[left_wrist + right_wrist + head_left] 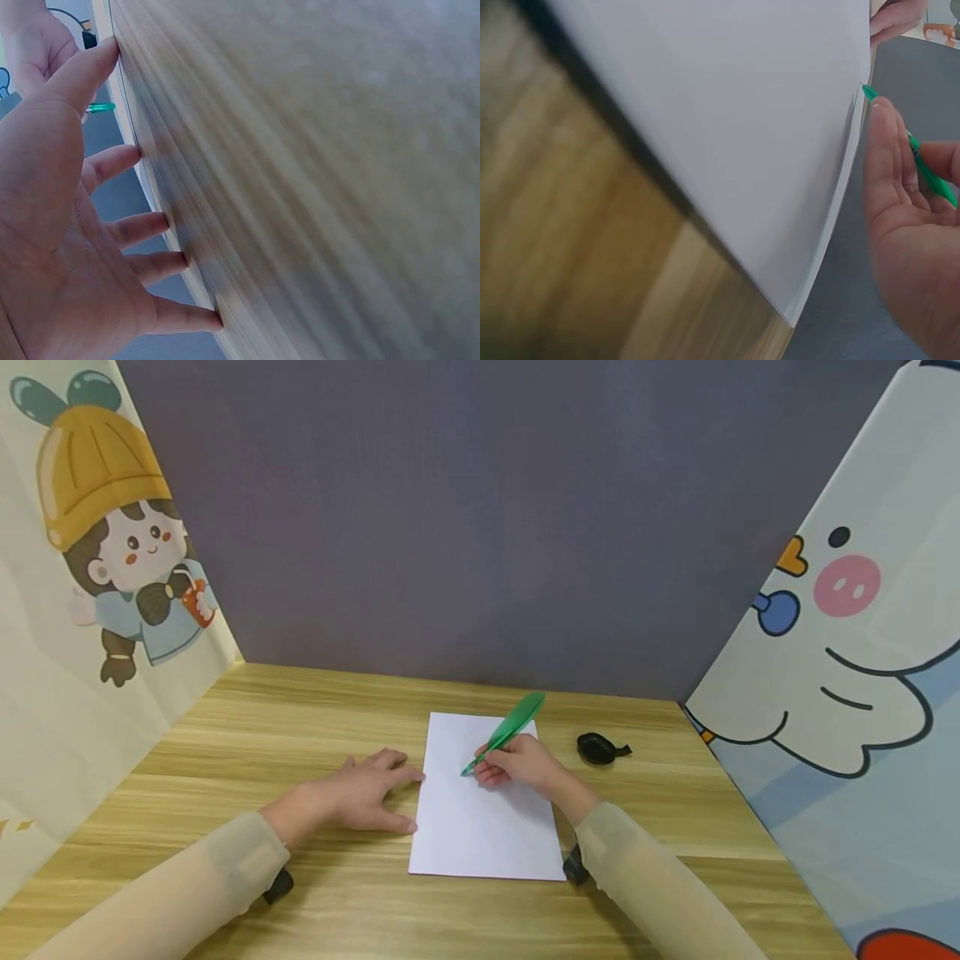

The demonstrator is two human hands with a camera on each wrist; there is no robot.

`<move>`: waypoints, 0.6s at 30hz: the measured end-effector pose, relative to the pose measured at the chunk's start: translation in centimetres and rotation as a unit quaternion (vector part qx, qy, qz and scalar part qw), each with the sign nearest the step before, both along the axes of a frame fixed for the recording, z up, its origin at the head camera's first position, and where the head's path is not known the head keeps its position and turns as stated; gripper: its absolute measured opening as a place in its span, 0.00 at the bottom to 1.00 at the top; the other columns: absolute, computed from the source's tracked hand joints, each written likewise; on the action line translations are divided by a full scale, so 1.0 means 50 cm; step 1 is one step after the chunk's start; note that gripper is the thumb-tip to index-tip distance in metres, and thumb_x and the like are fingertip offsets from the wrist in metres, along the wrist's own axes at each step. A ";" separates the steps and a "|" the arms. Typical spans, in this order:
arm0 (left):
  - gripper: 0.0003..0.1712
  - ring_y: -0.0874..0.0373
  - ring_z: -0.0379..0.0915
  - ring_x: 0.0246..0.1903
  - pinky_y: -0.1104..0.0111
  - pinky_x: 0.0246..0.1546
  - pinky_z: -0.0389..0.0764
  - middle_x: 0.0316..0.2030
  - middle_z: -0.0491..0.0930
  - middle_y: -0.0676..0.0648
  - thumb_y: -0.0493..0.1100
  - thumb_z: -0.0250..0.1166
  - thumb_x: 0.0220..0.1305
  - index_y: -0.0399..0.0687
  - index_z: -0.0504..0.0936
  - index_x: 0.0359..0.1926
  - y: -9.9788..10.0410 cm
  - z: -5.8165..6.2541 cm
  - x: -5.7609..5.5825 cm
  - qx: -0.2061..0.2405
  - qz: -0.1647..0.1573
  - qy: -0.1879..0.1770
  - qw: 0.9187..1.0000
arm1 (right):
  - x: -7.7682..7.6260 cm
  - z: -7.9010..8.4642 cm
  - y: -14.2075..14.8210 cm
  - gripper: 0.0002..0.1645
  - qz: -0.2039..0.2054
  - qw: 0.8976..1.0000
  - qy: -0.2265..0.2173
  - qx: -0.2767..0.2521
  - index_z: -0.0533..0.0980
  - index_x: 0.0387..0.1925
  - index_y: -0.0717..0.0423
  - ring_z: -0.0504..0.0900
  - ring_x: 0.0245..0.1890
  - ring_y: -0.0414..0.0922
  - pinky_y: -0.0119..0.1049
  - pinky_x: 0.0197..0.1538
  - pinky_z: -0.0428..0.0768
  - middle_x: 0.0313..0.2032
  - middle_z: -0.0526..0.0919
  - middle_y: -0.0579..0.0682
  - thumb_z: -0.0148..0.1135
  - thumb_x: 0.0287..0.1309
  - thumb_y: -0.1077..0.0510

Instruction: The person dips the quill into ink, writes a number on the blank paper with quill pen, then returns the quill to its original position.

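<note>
My right hand (525, 766) pinches a green feather-shaped pen (517, 718) between thumb and fingers over the upper middle of a white sheet of paper (480, 839). The pen slants, its plume up and to the right. Its tip is at the paper's surface; in the right wrist view I cannot tell whether the pen (934, 180) touches it. At the sheet's left edge, my left hand (367, 793) rests on the table with spread fingers; the thumb and a fingertip reach the paper's border. In the left wrist view, the left hand's fingertips (154, 222) meet the tabletop.
Right of the paper, a small round black object (597, 748) with a short tail lies on the wooden table (315, 893). A grey panel (465, 527) rises behind the table. Cartoon-printed panels flank it on the left (45, 710) and right (885, 710).
</note>
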State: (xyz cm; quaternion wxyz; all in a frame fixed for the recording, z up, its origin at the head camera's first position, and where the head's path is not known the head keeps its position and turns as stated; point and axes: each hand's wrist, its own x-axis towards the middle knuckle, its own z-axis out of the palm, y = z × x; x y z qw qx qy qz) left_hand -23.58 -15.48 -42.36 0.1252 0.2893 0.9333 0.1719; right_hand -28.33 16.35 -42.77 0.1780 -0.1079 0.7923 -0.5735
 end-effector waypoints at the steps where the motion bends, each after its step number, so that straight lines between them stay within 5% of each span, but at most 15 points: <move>1: 0.48 0.31 0.59 0.82 0.14 0.70 0.52 0.83 0.60 0.33 0.73 0.73 0.66 0.62 0.73 0.80 0.000 -0.001 -0.001 0.001 -0.001 0.000 1.000 | 0.001 0.001 0.000 0.17 0.002 1.000 0.000 0.000 0.82 0.58 0.74 0.94 0.38 0.44 0.37 0.46 0.93 0.43 0.93 0.62 0.56 0.80 0.64; 18: 0.48 0.30 0.58 0.82 0.14 0.70 0.52 0.83 0.60 0.33 0.73 0.73 0.66 0.61 0.72 0.80 0.000 0.005 0.002 -0.002 -0.003 0.000 1.000 | 0.016 0.003 0.005 0.18 0.031 0.999 -0.007 0.004 0.83 0.57 0.74 0.94 0.38 0.43 0.37 0.46 0.93 0.44 0.94 0.63 0.57 0.79 0.63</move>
